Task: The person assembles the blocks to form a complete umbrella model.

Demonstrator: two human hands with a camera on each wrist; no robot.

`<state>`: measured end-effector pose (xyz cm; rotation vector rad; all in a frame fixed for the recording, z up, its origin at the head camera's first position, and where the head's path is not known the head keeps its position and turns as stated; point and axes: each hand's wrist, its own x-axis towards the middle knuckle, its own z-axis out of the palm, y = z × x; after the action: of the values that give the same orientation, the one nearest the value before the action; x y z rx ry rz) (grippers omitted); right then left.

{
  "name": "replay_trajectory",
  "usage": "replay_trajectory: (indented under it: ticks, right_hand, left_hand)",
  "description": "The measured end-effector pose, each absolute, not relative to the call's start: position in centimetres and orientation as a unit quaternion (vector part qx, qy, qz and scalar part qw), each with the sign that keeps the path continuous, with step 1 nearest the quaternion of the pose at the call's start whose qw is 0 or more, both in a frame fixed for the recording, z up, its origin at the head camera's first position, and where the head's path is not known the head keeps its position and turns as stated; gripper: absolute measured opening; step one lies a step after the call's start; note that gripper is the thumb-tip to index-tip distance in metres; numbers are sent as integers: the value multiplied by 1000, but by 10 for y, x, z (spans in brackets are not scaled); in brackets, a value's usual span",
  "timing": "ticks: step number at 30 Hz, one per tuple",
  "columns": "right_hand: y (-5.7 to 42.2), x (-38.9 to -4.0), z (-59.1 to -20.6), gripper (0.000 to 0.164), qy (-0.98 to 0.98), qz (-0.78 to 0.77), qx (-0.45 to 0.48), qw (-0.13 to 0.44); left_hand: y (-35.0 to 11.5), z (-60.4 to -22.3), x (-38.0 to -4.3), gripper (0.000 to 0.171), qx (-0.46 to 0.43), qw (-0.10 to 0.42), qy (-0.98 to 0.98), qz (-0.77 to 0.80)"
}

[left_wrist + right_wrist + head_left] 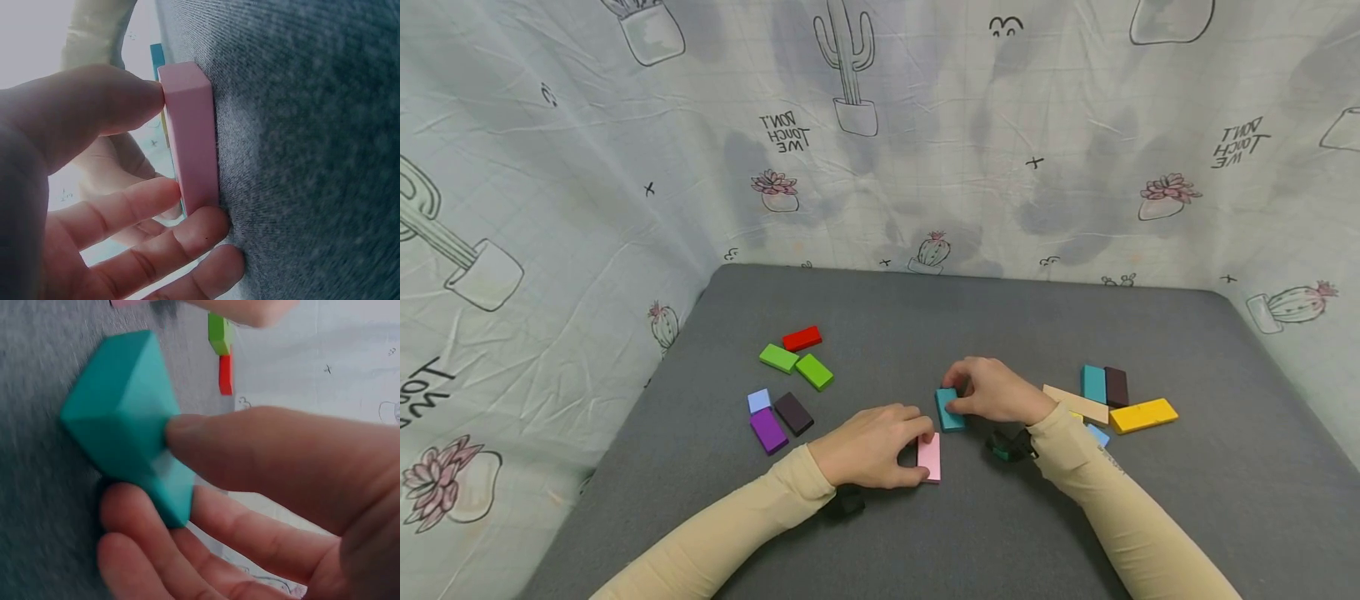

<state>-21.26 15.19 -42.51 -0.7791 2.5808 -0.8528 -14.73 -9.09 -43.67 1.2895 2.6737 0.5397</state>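
Near the middle of the grey table, my left hand (880, 446) pinches a pink block (929, 458) between thumb and fingers. In the left wrist view the pink block (192, 134) lies against the cloth, thumb at one end and fingers at the other. Just beyond it and to the right, my right hand (1000, 390) holds a teal block (951, 410). The right wrist view shows the teal block (134, 419) tilted, one side raised off the surface, with the thumb on its face and fingers under its far edge.
On the left lie a red block (802, 337), green blocks (815, 372), a dark block (793, 413), a purple block (768, 430) and a light blue block (759, 401). Right of the right hand are a yellow block (1144, 416), a beige block (1086, 407), another teal block (1093, 383) and a brown block (1116, 387).
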Motion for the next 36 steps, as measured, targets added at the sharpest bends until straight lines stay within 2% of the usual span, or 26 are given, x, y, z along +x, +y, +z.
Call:
replay_trajectory:
  ticks: [36]
  right_hand:
    - [131,-203,-438,22,885,-348,-281,128]
  left_hand:
    - [-91,-438,-148,32,434,52,879,189]
